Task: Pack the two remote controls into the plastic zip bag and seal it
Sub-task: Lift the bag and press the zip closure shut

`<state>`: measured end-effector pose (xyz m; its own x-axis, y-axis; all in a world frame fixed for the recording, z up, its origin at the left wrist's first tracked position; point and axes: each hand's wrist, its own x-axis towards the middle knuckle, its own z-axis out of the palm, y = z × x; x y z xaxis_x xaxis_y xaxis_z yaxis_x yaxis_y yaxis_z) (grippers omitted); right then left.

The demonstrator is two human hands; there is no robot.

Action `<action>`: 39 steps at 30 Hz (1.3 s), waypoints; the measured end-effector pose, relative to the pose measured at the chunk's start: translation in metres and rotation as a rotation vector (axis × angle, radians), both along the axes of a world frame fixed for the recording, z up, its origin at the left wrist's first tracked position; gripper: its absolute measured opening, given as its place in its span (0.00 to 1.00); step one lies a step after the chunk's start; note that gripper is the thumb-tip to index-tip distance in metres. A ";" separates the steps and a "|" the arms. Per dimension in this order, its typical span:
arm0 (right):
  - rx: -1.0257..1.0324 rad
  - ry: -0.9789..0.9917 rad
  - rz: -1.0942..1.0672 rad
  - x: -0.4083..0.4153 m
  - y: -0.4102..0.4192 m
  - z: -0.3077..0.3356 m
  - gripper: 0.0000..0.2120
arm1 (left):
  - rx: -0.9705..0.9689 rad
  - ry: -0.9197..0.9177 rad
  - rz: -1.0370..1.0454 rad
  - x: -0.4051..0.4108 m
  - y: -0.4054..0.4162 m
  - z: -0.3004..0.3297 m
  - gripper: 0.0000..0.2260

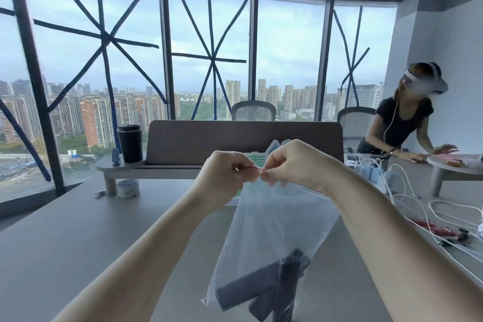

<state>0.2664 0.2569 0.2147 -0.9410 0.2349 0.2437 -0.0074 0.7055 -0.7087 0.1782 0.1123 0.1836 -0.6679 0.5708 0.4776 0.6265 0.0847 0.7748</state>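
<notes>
The lower ends of the two dark remote controls run off the bottom edge, the zip bag hazes their buttons, and the right hand hides the bag's seal beneath it.

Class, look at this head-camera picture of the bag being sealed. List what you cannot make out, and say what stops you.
1. Whether the zip strip is pressed shut: the left hand and right hand cover it.
2. The remote controls in the bag: their lower ends are cut off by the bottom edge, and cloudy plastic blurs the buttons.
3. The printed card behind the hands: mostly hidden.
4. The small clutter by the cables: too small.
</notes>
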 end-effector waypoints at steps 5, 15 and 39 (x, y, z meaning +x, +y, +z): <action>-0.009 0.024 -0.023 -0.003 0.000 -0.004 0.05 | 0.019 0.043 0.036 -0.004 0.002 -0.004 0.11; 0.142 0.087 -0.090 -0.003 -0.001 -0.012 0.07 | 0.112 0.019 0.115 -0.015 -0.003 -0.007 0.09; 0.227 0.196 -0.191 -0.009 -0.008 -0.029 0.08 | 0.127 0.110 0.235 -0.025 -0.010 -0.010 0.05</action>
